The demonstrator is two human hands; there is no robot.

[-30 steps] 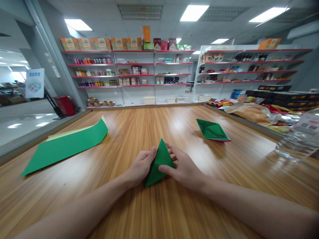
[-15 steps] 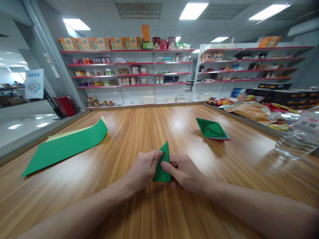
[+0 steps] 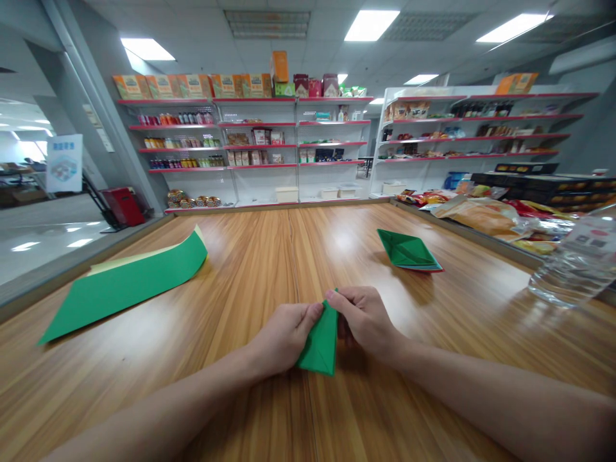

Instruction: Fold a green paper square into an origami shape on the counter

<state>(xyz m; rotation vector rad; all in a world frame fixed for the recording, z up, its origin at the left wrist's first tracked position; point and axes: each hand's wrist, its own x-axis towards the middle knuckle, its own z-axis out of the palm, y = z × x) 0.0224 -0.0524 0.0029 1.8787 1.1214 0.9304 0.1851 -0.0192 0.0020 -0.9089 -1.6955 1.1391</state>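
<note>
A small folded piece of green paper (image 3: 321, 343) is held above the near middle of the table, with crease lines on its lower part. My left hand (image 3: 287, 333) grips its left edge, thumb on top. At the upper right edge, my right hand (image 3: 366, 321) pinches it near the pointed tip, which the thumb partly covers. The fingers beneath the paper are mostly hidden. To the far right lies a stack of folded paper (image 3: 409, 249), green on top with other colours showing under it. On the left are loose green sheets (image 3: 129, 282) with yellow paper beneath, one end curling up.
The wooden table (image 3: 240, 256) has a raised rim. A clear plastic bottle (image 3: 572, 263) stands at the right, near packaged snacks (image 3: 481, 215) and stacked black boxes (image 3: 543, 186). Shelves of goods (image 3: 260, 144) line the back. A red case (image 3: 125, 208) is beyond the left side.
My right hand has shifted up along the paper toward its tip, and my left hand has moved slightly down. The folded paper sits a little lower and further right.
</note>
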